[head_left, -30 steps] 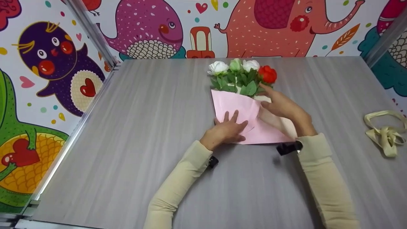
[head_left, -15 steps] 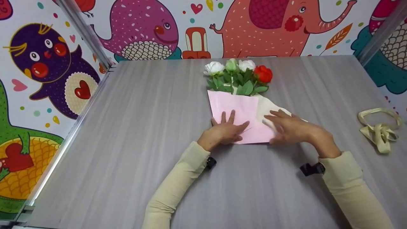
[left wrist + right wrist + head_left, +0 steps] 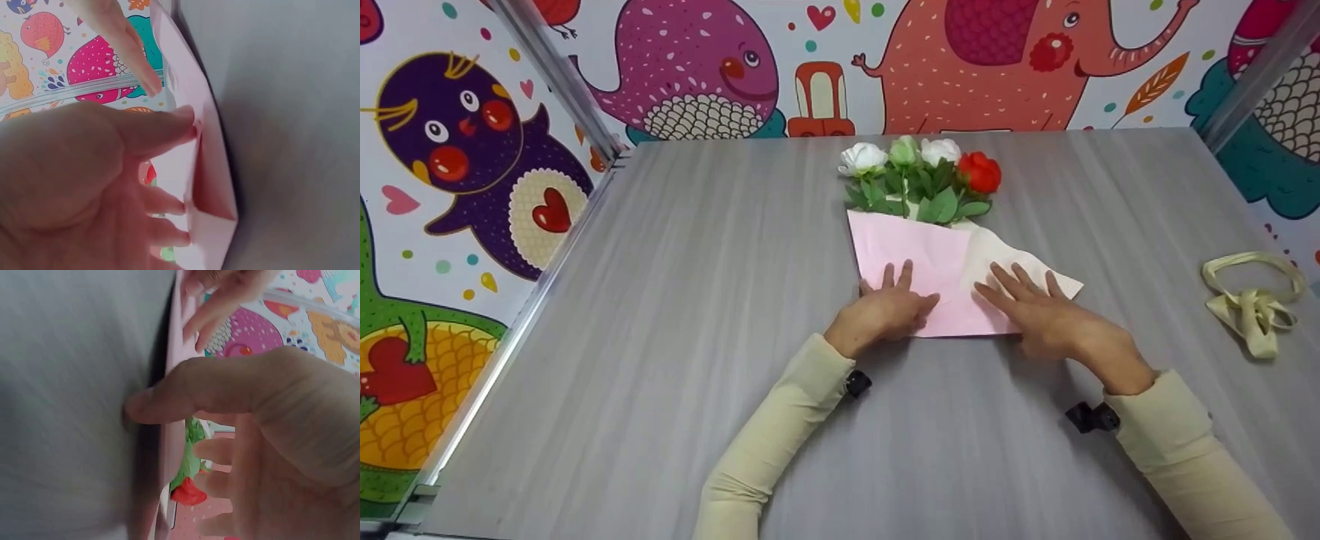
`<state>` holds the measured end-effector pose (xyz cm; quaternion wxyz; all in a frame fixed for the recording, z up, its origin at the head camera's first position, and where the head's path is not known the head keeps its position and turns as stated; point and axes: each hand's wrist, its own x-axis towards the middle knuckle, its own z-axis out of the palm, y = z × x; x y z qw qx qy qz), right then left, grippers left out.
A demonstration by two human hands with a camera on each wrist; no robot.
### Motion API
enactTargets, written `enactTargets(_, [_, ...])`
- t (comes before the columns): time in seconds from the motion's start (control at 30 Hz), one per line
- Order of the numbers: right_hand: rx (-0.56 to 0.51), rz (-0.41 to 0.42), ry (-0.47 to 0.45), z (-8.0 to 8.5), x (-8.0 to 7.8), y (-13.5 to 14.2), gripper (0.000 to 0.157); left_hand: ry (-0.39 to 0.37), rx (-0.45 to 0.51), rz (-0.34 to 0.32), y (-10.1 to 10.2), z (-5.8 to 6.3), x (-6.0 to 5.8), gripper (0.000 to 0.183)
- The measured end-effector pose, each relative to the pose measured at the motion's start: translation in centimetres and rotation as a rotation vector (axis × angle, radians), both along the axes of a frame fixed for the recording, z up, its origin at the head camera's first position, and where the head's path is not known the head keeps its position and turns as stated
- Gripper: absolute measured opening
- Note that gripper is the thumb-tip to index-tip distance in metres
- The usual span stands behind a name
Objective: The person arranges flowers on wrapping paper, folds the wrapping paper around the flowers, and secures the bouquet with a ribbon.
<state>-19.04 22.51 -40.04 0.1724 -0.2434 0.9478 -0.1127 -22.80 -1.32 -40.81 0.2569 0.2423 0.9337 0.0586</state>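
Note:
A bouquet of white, green and red artificial flowers [image 3: 919, 176] lies on the table, its stems hidden inside pink wrapping paper [image 3: 915, 247]. The paper's left side is folded over the front, and its cream inner face [image 3: 997, 259] shows at the right. My left hand [image 3: 881, 311] presses on the folded part with fingers spread. In the left wrist view its thumb and fingertips touch the paper [image 3: 208, 169] beside an open fold. Over the right part of the paper lies my right hand [image 3: 1050, 319], fingers spread, its thumb [image 3: 152, 405] near the tabletop at the paper's lower edge.
A loose cream ribbon [image 3: 1252, 300] lies at the right side of the grey table [image 3: 660, 360]. Metal frame posts and walls with cartoon animals [image 3: 982, 67] bound the table at the back and sides.
My right hand has come away from beside the red flower, down and to the right, onto the paper's right part. More cream paper shows there. The left hand has stayed in place.

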Motion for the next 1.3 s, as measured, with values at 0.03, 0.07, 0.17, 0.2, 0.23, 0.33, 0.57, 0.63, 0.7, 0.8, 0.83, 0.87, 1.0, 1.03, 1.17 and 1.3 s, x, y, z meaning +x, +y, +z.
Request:
enactTargets(0.03, [0.013,0.004,0.027,0.0,0.1,-0.2,0.093,0.006,-0.006,-0.005,0.0,0.0,0.0,0.053])
enactTargets(0.07, [0.031,0.007,0.059,-0.1,0.1,-0.3,0.091,0.01,-0.011,-0.006,0.0,0.1,0.1,0.053])
enactTargets(0.17, [0.103,0.008,0.144,-0.3,0.3,-0.6,0.084,0.008,-0.039,-0.011,0.1,0.2,0.3,0.055])
enactTargets(0.2, [0.127,0.006,0.16,-0.3,0.3,-0.7,0.082,0.001,-0.047,-0.011,0.1,0.3,0.3,0.056])
enactTargets(0.23, [0.147,0.006,0.176,-0.4,0.4,-0.8,0.08,-0.006,-0.052,-0.011,0.1,0.4,0.4,0.056])
enactTargets(0.33, [0.167,0.0,0.215,-0.7,0.4,-0.8,0.076,-0.02,-0.06,-0.012,0.2,0.5,0.6,0.057])
enactTargets(0.57, [0.082,-0.023,0.426,-1.0,0.2,-0.9,0.047,-0.003,-0.076,-0.048,0.0,0.2,0.5,0.054])
enactTargets(0.63, [0.043,-0.028,0.508,-0.9,-0.1,-0.7,0.04,0.009,-0.067,-0.067,0.0,0.2,0.3,0.052])
enactTargets(0.7, [-0.007,-0.045,0.573,-0.7,-0.3,-0.5,0.036,0.02,-0.05,-0.082,-0.1,0.4,0.1,0.049])
enactTargets(0.8, [-0.079,-0.07,0.665,-0.2,-0.6,0.0,0.033,0.029,-0.006,-0.086,-0.1,0.5,0.0,0.044])
enactTargets(0.83, [-0.1,-0.078,0.694,0.0,-0.6,0.1,0.031,0.033,0.012,-0.077,-0.2,0.5,0.0,0.045])
enactTargets(0.87, [-0.119,-0.084,0.718,0.2,-0.7,0.1,0.03,0.045,0.026,-0.07,-0.1,0.5,0.1,0.047])
enactTargets(1.0, [-0.154,-0.086,0.819,1.0,-1.0,-0.4,0.025,0.1,0.052,-0.017,0.2,0.3,0.3,0.064])
enactTargets(1.03, [-0.157,-0.084,0.841,1.1,-1.1,-0.7,0.025,0.121,0.051,-0.001,0.3,0.2,0.4,0.066])
enactTargets(1.17, [-0.172,-0.067,0.914,1.6,-1.8,-2.1,0.024,0.182,0.043,0.054,1.0,0.0,0.7,0.064])
enactTargets(1.3, [-0.205,-0.067,0.975,1.9,-2.4,-3.5,0.02,0.186,0.068,0.079,1.5,-0.1,1.0,0.052])
